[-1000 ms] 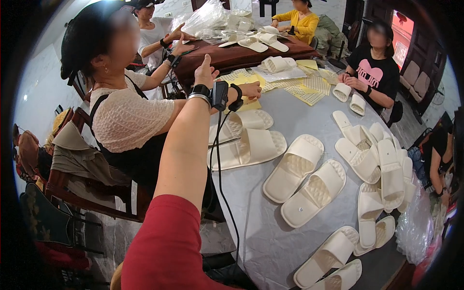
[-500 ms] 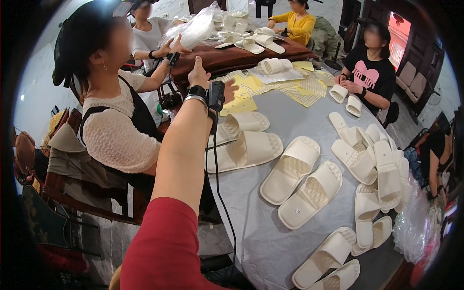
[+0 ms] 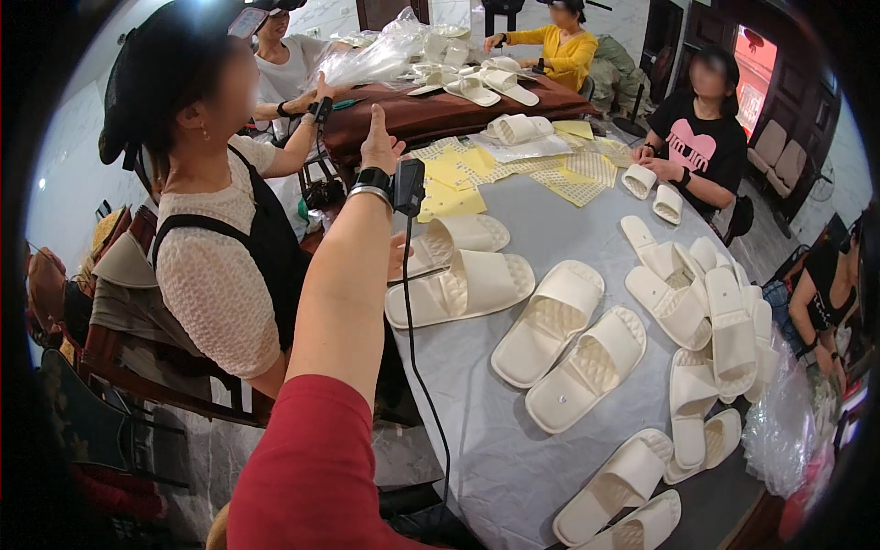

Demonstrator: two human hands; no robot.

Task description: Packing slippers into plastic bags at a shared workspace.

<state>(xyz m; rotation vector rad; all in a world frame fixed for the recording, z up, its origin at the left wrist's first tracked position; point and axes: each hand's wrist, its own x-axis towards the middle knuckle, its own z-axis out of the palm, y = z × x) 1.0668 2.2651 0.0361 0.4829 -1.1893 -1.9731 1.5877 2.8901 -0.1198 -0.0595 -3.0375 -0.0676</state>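
My left hand [image 3: 380,145] is stretched out ahead at the end of my red-sleeved arm, thumb up and fingers apart, with nothing in it. Around the wrist sit a dark band, a silvery bangle and a small black box-shaped device [image 3: 409,188] with a cable hanging down. Beyond the fingers lie yellow sticker sheets [image 3: 451,203]. Below the wrist, to its right, rests a pair of cream slippers [image 3: 486,284], where a co-worker's fingers [image 3: 398,255] show behind my forearm. Another cream pair [image 3: 587,371] lies mid-table. My right hand is out of view.
More cream slippers [image 3: 733,330] are heaped along the right of the grey-covered table [image 3: 486,431], beside clear plastic wrap [image 3: 775,412]. A co-worker [image 3: 220,266] sits close on my left. Across the table a person in black [image 3: 701,137] handles slippers. A brown-covered table [image 3: 367,124] holds further slippers.
The co-worker's hand beside my wrist device has dropped to near the left slippers. My left arm stays outstretched, nearly unmoved. The person in yellow has spread their arms apart.
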